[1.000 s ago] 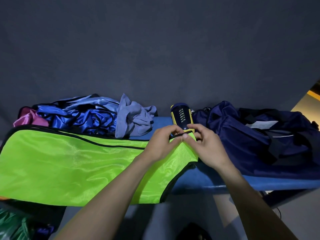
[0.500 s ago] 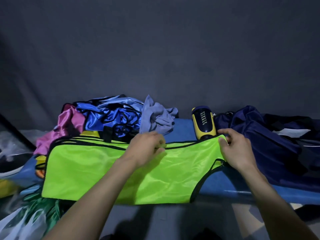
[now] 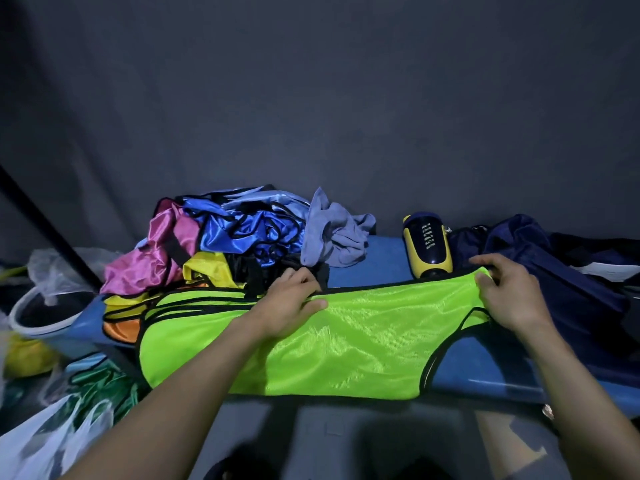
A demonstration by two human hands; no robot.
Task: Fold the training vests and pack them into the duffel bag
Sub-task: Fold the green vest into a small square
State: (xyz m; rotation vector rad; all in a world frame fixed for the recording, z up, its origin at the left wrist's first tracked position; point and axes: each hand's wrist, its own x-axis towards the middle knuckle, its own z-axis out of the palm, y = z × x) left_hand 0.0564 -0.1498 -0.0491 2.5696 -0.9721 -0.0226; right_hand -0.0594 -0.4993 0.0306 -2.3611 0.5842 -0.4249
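Note:
A neon green vest [image 3: 332,344] with black trim lies flat on the blue table [image 3: 485,368], its near edge hanging over the front. My left hand [image 3: 291,303] pinches the vest's far edge near the middle, thumb on top. My right hand [image 3: 502,292] grips the vest's right shoulder strap at the far right corner. The navy duffel bag [image 3: 568,271] sits slumped to the right, touching my right hand's side. A heap of unfolded vests [image 3: 221,244] in blue, pink, yellow and orange lies at the back left.
A grey cloth [image 3: 332,233] lies on the heap's right side. A yellow and navy bottle [image 3: 427,245] lies between the cloth and the duffel bag. Left of the table are a white bucket [image 3: 38,313], plastic bags [image 3: 41,441] and green fabric [image 3: 100,382].
My hands have moved apart along the vest's far edge; the left one slid left from the shoulder strap to the middle. The vest lies spread flatter, shifted right on the table.

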